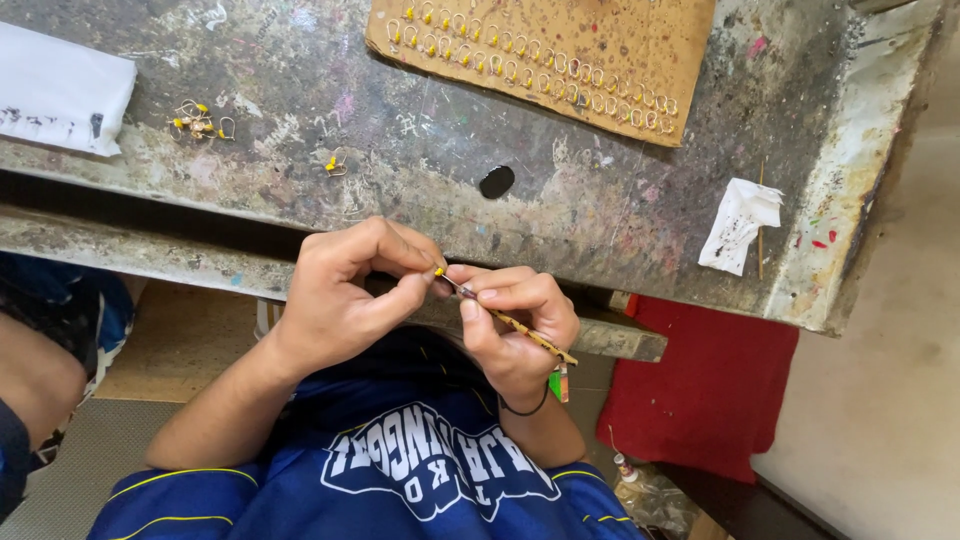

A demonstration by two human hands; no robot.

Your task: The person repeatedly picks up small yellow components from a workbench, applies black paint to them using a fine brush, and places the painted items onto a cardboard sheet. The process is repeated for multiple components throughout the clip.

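Paint-flecked and scratched, the grey workbench (620, 215) is running across the top of our view, its near edge dropping to a lower ledge just above our hands. We are holding both hands off the bench, below that near edge and over our blue shirt (420, 470), where open room is lying around them.

Our left hand (345, 295) is curling in, its thumb and forefinger pinching a tiny yellow-tipped piece (439, 271). Our right hand (515, 320) is closing around a thin speckled stick (520, 328), gripping it between thumb and fingers, the stick's tip touching the yellow piece where the two hands are meeting.

At the bench's far edge a cardboard sheet (600, 40) is carrying rows of small wire hooks with yellow tips (500, 50), stuck into it. Near the far left corner a few loose hooks (200, 122) are lying in a cluster beside a white paper (60, 90). Toward the right edge a crumpled white scrap (740, 225) is resting next to a thin stick. A dark hole (496, 181) is showing mid-bench. Below the right edge a red cloth (700, 390) is hanging.
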